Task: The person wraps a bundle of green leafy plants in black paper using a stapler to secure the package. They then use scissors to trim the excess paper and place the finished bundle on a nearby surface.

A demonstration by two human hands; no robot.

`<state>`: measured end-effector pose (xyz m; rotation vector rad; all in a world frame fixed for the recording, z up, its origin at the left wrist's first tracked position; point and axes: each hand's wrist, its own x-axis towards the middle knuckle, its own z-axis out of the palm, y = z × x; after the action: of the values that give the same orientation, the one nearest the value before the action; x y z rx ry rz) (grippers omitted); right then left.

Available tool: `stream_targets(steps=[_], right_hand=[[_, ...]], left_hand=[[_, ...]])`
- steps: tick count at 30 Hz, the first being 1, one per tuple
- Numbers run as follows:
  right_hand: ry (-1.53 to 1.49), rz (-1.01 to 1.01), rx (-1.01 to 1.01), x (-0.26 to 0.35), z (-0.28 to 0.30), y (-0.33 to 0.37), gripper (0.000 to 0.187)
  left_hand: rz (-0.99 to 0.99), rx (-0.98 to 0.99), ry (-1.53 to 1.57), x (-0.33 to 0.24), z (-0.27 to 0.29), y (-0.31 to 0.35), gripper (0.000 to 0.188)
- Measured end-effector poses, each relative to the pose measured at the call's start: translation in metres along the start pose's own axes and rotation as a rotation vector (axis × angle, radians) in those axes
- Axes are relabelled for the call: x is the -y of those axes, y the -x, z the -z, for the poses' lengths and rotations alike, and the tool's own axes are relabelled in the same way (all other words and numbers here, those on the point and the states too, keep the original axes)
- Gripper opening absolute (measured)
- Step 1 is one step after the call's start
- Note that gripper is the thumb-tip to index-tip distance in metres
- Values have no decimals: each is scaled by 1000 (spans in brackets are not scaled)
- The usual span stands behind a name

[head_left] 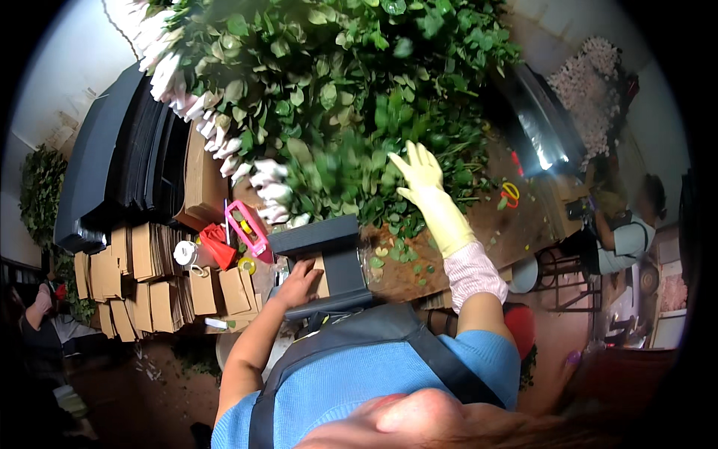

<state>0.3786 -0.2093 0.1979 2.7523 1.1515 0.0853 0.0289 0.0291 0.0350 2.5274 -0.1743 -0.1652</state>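
My left hand (299, 285) is bare and reaches into a dark grey box (346, 271) at the table's front edge. Its fingers lie, slightly spread, on a light brown cardboard piece (320, 278) inside. My right hand (420, 170) wears a pale yellow rubber glove with a pink cuff. Its fingers are spread, with nothing visible in them, over the near right part of a large heap of leafy green stems (336, 97). Pale pink-white flower heads (271, 183), seemingly in white sleeves, line the heap's left side.
Dark folded boxes (112, 153) and brown cardboard pieces (153, 262) stand at left. Nearby are a pink tool (247, 228), a red cloth-like thing (218, 245), a white bottle (187, 254) and tape (246, 264). Orange-handled scissors (509, 195) lie at right. Another person (628, 239) sits beyond.
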Motion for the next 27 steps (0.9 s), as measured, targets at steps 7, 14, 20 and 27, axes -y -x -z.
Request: stream_targets(steps=[7, 14, 20, 27], right_hand=[[-715, -109, -125, 6, 25, 39, 30], [106, 44, -226, 51, -93, -54, 24], [-222, 106, -653, 75, 2, -47, 26], [-752, 192, -234, 47, 47, 68, 35]], left_hand=[[109, 11, 27, -7, 0, 6, 72], [57, 42, 5, -15, 14, -10, 71], [103, -29, 22, -14, 7, 4, 65], [98, -67, 152, -3, 0, 12, 65]])
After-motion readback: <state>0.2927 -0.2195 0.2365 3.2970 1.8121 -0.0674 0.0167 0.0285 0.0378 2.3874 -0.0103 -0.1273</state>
